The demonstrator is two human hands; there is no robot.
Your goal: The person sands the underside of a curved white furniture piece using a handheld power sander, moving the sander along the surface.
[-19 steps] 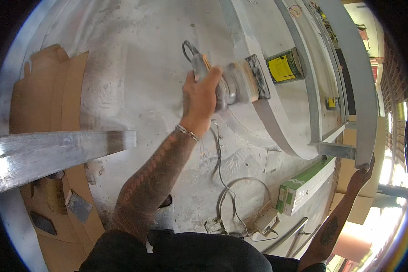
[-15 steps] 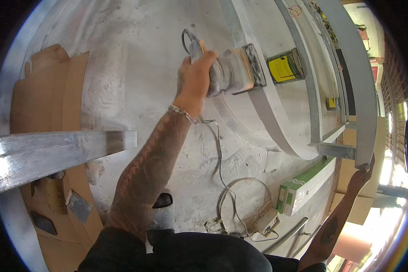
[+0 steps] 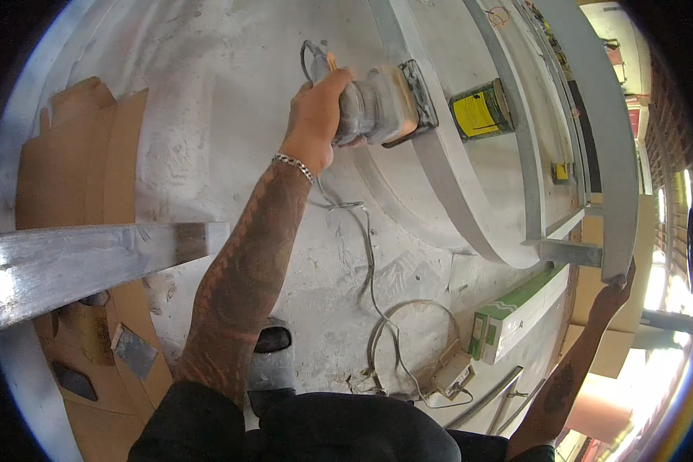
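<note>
My left hand is closed around the body of an electric sander. The sander is tipped on its side, its flat black pad against the outer face of a curved pale grey frame rail. From the tool a grey power cord trails down to the floor. At far right, my right hand is wrapped round the lower end of the frame's wide outer bar; its fingers are partly hidden behind it.
A can with a yellow label stands between the rails. Below lie a green and white long box and a power outlet box with coiled cable. Cardboard and a metal beam occupy the left.
My left hand and the sander have shifted slightly up and left along the curved rail. My right hand keeps its place on the bar.
</note>
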